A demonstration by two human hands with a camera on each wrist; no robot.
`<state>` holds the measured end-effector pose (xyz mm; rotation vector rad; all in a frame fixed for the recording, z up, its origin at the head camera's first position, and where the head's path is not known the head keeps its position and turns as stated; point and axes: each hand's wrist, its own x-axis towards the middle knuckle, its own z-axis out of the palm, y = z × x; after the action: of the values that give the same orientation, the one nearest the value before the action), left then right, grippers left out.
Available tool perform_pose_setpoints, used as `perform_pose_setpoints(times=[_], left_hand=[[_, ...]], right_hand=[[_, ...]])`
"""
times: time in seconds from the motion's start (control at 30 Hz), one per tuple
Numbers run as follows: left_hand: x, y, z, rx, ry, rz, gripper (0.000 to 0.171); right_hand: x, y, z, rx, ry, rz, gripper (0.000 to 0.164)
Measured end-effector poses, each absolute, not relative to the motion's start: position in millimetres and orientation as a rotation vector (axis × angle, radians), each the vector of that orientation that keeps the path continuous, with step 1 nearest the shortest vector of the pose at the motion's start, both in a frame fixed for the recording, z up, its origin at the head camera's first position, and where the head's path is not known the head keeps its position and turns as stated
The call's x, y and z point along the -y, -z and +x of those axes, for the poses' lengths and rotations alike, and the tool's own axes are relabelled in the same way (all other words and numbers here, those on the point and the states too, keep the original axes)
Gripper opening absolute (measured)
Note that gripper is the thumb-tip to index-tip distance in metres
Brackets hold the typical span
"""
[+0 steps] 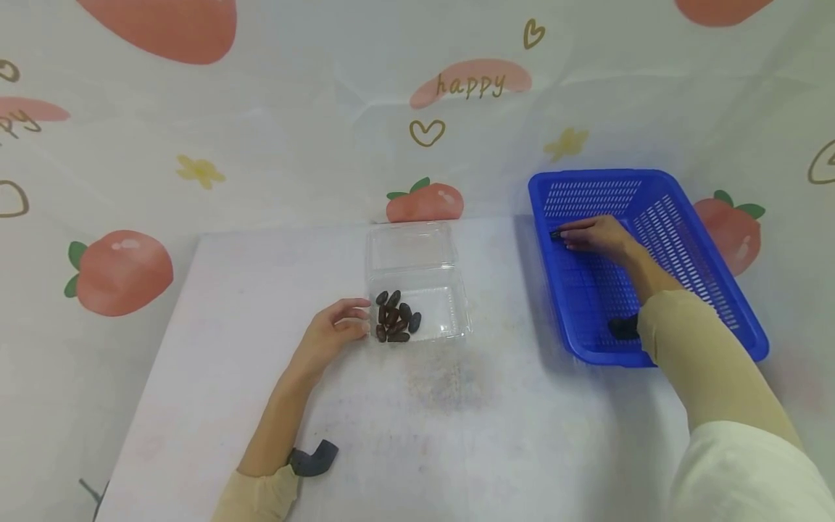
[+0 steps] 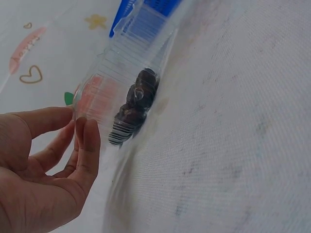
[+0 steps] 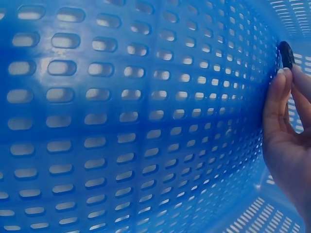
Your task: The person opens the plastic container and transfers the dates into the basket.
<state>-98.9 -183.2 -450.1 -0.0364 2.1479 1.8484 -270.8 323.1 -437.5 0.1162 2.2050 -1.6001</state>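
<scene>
A clear plastic clamshell box [image 1: 443, 301] lies with its lid [image 1: 411, 246] folded back. Several dark brown, glossy dates [image 1: 391, 317] are bunched in the left part of its base, and the left wrist view shows these dates [image 2: 136, 104] through the box wall. My left hand [image 1: 333, 332] pinches the left rim of the box between thumb and fingers. Inside the blue basket [image 1: 564, 319], my right hand [image 1: 599, 235] holds a dark date [image 1: 556, 235] in its fingertips, close to the left wall. In the right wrist view, the date [image 3: 286, 54] sticks out past the fingertips.
The basket has slotted walls and stands right of the box on the white table [image 1: 417, 435]. A patterned cloth [image 1: 293, 145] hangs behind. Dark wrist mounts show at the left wrist [image 1: 314, 460] and the right wrist [image 1: 622, 328].
</scene>
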Motion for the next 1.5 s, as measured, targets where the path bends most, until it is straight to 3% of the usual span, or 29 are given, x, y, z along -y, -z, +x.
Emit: perform_pose_setpoints(times=[0.27,0.5,1.07,1.5], left_hand=[[182.8,450.9,-98.2,-2.131,-1.861,-0.042,0.045],[182.6,449.5,-97.8,-2.149,-1.856,-0.036,0.044],[179.5,448.4,-97.6,-2.165,-1.853,-0.045,0.041],[177.8,447.7,-96.7,-2.196,-1.834,-0.053,0.038]], right_hand=[[-330.6,433.1,-269.0,-2.166,1.655,0.103,0.043],[-318.1,402.7,-265.8,-2.175,1.741,0.091,0.049],[-261.4,339.4,-237.5,-2.135,1.962,-0.200,0.035],[-202.0,323.0,-198.8,-2.193,1.936,-0.276,0.025]])
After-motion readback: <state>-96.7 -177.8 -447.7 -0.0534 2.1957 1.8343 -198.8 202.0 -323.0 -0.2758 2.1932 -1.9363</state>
